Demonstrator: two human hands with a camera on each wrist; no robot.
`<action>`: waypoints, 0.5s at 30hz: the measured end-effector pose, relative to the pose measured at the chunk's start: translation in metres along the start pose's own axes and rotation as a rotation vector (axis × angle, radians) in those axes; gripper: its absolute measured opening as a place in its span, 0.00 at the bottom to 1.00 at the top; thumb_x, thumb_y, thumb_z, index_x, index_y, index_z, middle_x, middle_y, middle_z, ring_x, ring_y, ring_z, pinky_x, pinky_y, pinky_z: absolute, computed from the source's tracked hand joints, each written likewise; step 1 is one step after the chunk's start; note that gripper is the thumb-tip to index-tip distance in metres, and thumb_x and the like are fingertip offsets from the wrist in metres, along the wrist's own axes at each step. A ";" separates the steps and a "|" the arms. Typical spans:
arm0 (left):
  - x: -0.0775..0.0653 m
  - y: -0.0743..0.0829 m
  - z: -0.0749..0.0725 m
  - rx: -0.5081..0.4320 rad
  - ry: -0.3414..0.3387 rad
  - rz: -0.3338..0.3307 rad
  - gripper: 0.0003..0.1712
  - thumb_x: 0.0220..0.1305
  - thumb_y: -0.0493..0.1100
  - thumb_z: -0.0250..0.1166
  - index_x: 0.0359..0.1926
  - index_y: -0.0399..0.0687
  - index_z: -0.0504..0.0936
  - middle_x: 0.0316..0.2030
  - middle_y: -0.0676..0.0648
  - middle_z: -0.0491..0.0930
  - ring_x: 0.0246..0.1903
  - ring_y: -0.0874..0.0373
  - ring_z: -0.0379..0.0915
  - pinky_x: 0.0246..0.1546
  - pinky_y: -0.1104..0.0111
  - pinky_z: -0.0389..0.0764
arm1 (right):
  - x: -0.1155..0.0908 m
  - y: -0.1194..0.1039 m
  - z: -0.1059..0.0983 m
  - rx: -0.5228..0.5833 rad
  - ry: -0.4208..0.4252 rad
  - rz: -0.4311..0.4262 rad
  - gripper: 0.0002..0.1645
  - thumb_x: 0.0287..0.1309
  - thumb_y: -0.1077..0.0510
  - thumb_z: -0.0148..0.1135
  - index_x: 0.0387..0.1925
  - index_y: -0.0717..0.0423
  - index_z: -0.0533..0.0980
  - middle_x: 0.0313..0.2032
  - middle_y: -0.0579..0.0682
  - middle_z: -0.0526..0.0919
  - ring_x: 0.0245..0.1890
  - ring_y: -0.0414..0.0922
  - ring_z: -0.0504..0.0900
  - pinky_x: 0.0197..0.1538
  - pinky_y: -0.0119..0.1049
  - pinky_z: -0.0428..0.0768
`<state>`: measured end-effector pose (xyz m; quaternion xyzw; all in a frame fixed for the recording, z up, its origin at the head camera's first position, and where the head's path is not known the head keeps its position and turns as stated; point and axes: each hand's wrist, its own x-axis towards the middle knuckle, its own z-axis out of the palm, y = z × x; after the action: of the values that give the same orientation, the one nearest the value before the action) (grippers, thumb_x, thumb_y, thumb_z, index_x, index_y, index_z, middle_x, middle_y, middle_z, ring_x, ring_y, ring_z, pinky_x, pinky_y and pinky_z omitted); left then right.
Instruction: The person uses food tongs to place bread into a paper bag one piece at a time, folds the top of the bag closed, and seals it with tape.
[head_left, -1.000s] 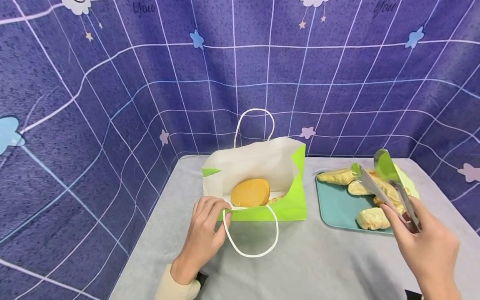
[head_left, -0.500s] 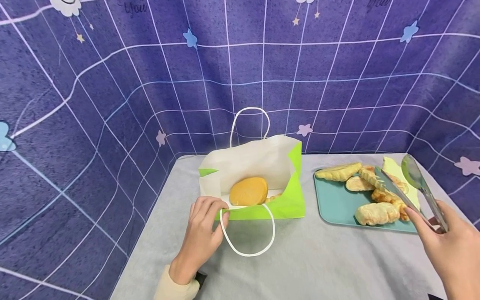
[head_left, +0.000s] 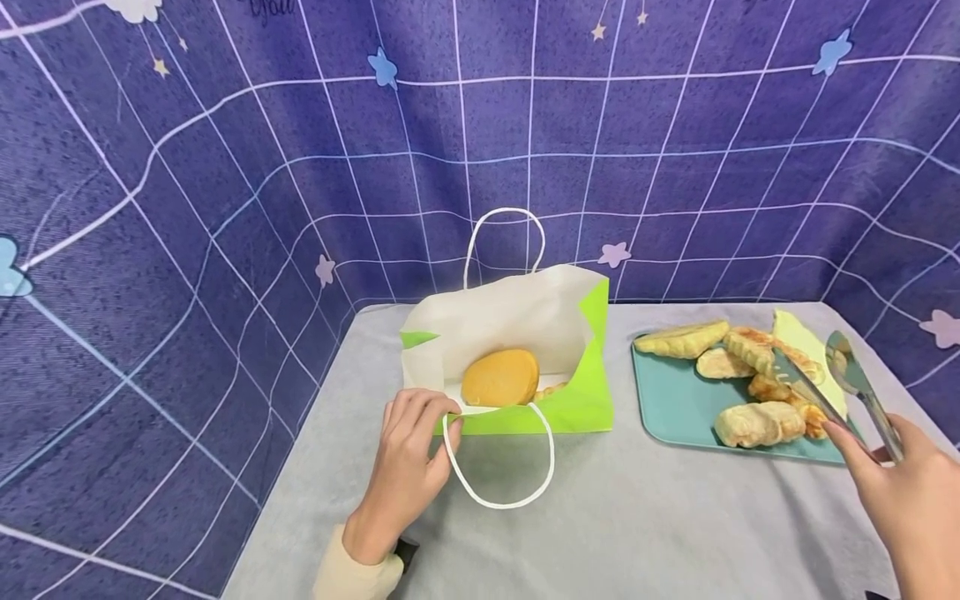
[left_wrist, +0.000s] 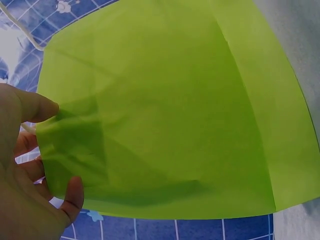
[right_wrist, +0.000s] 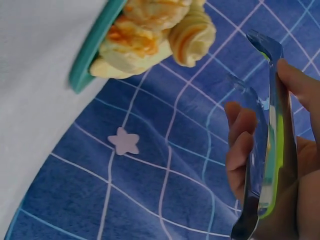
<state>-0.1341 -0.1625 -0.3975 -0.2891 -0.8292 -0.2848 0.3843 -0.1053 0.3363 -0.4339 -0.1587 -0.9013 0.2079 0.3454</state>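
My left hand (head_left: 412, 450) pinches the near rim of a green paper bag (head_left: 581, 408), thumb outside and fingers over the edge. The bag's white inside faces up, and in it lies a large orange-yellow oval bread (head_left: 498, 379) with part of a smaller golden piece beside it. My right hand (head_left: 911, 492) holds metal tongs (head_left: 873, 408) over the right side of a teal tray (head_left: 671, 408). In the right wrist view the arms of the tongs stand apart with nothing between them. Several breads lie on the tray, including a pale, bumpy roll (head_left: 757, 423) in front.
A long ridged bread (head_left: 681, 340) lies at the tray's back left. Behind the breads, a pale yellow-green flat piece (head_left: 798, 337) sticks out. The bag has white cord handles, one hanging over the near side (head_left: 495, 506). A blue patterned curtain (head_left: 562, 125) encloses the grey table (head_left: 615, 517).
My right hand has moved right with the tongs, from over the breads to the tray's right side. My left hand stays at the bag's rim.
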 end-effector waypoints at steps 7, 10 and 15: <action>-0.002 0.000 0.000 0.004 0.002 -0.005 0.07 0.52 0.37 0.61 0.34 0.49 0.77 0.36 0.53 0.74 0.40 0.54 0.65 0.40 0.61 0.60 | -0.001 0.013 0.007 0.005 -0.021 0.064 0.34 0.42 0.47 0.67 0.42 0.73 0.72 0.22 0.71 0.76 0.14 0.62 0.70 0.16 0.34 0.53; -0.002 0.000 0.000 0.003 0.000 -0.006 0.07 0.52 0.37 0.61 0.34 0.49 0.77 0.36 0.53 0.74 0.40 0.54 0.65 0.41 0.61 0.60 | 0.000 0.018 0.009 -0.008 -0.059 0.087 0.34 0.43 0.46 0.67 0.41 0.73 0.72 0.20 0.68 0.76 0.11 0.57 0.69 0.16 0.35 0.54; -0.002 0.000 0.000 0.004 0.000 -0.009 0.06 0.52 0.38 0.61 0.34 0.49 0.77 0.36 0.53 0.74 0.40 0.54 0.65 0.40 0.61 0.60 | 0.001 0.025 0.012 -0.074 -0.142 0.128 0.37 0.46 0.41 0.63 0.43 0.72 0.70 0.17 0.64 0.74 0.11 0.55 0.68 0.16 0.39 0.55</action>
<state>-0.1327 -0.1629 -0.3992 -0.2849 -0.8310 -0.2850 0.3835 -0.1108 0.3552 -0.4529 -0.2136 -0.9186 0.2066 0.2606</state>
